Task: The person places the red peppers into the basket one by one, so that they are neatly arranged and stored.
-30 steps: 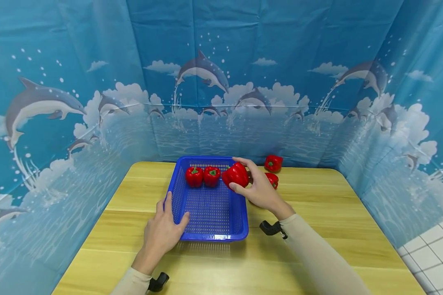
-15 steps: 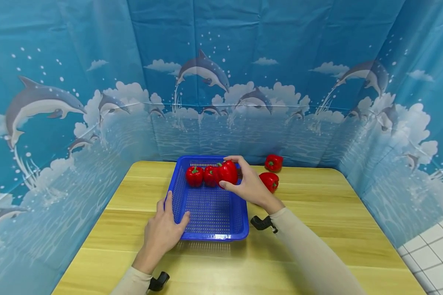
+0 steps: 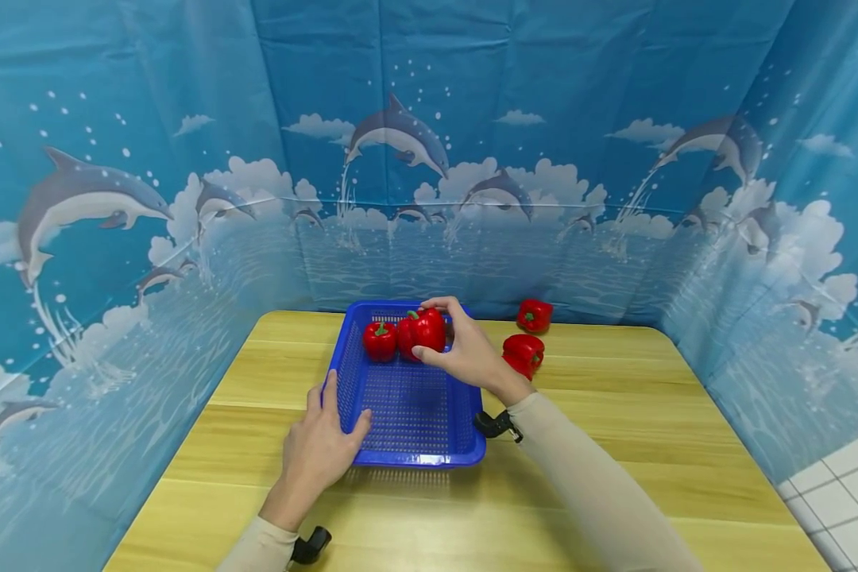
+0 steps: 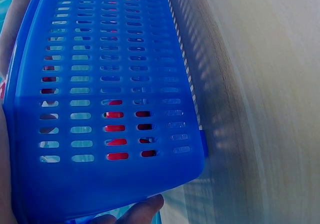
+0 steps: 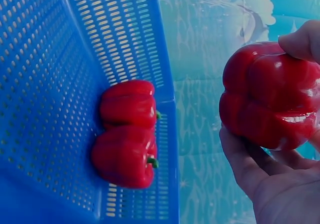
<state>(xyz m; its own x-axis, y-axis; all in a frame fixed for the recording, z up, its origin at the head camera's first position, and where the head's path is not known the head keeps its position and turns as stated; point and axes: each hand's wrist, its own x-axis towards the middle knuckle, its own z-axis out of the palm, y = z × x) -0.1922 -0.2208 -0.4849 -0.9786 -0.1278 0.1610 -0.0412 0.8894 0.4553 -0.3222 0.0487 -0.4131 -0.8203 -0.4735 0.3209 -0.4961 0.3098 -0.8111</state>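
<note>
A blue perforated plastic basket (image 3: 429, 460) stands on the table. My left hand (image 3: 317, 449) holds its near left corner, thumb over the rim and fingers along the outer side. In the left wrist view, fingertips (image 4: 145, 210) show beyond the basket's wall. My right hand (image 3: 468, 349) grips a red bell pepper (image 3: 426, 330) above the basket's far part; the right wrist view shows this held pepper (image 5: 275, 99) between thumb and fingers. Two more red peppers lie against the basket's far wall: the left pepper (image 3: 380, 342) and another (image 3: 404, 342), mostly hidden behind the held pepper.
Outside the basket, to its right, a red pepper (image 3: 535, 316) sits at the table's back edge. Another pepper (image 3: 523, 353) lies nearer, partly hidden by my right hand. A blue dolphin-print curtain (image 3: 429, 262) borders the wooden table (image 3: 615, 413).
My right hand has carried the bell pepper leftward, from the basket's right rim to over the second pepper inside. My left hand has stayed at the basket's corner.
</note>
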